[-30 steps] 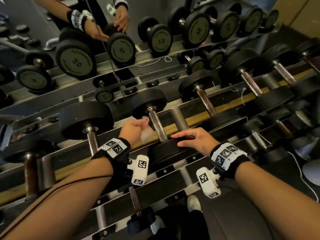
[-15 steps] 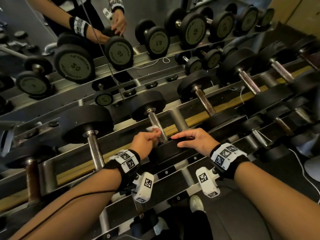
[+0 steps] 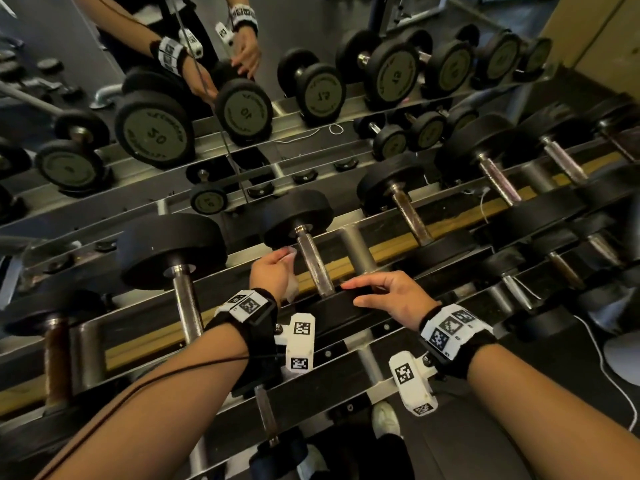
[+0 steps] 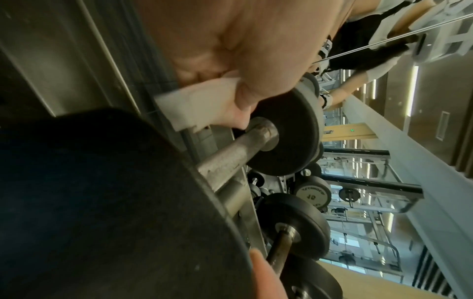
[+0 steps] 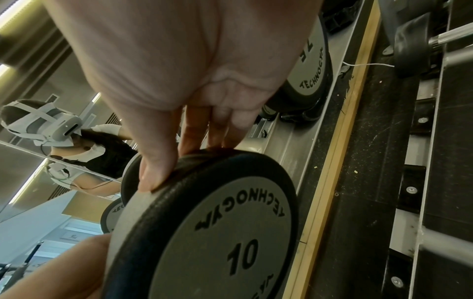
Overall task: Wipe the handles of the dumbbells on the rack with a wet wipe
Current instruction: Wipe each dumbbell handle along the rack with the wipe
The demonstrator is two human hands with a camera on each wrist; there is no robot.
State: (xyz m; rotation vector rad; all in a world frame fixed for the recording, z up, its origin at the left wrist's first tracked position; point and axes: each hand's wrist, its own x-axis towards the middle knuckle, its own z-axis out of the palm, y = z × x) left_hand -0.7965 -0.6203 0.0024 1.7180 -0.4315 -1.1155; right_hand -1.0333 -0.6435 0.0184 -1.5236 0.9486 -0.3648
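The left hand (image 3: 272, 271) pinched the wipe (image 3: 290, 258) between thumb and fingers; half a second before it had been pressed low on the handle (image 3: 313, 263), near the front plate, and now it had slid up toward 12 o'clock and sat just beside the handle's top end, at its 9 o'clock, below the rear plate (image 3: 296, 216). Whether the wipe touched the steel could not be told from the head view; in the left wrist view the wipe (image 4: 202, 105) lay right against the collar of the handle (image 4: 230, 157). The right hand (image 3: 388, 296) had not moved: its fingers (image 5: 156, 161) lay nearly straight, curled lightly over the rim of the front plate (image 5: 217, 222), thumb below, steadying that dumbbell rather than clasping it.

On this tier of the rack (image 3: 360, 252), five handles showed plainly, the wiped one third from the left; further ones at 3 o'clock were too cramped to count. One wipe was in use.

The front plate read "TECHNOGYM" and "10". In the mirror (image 3: 311, 15) at 12 o'clock, reflected plates showed reversed "50", "10" and "12".
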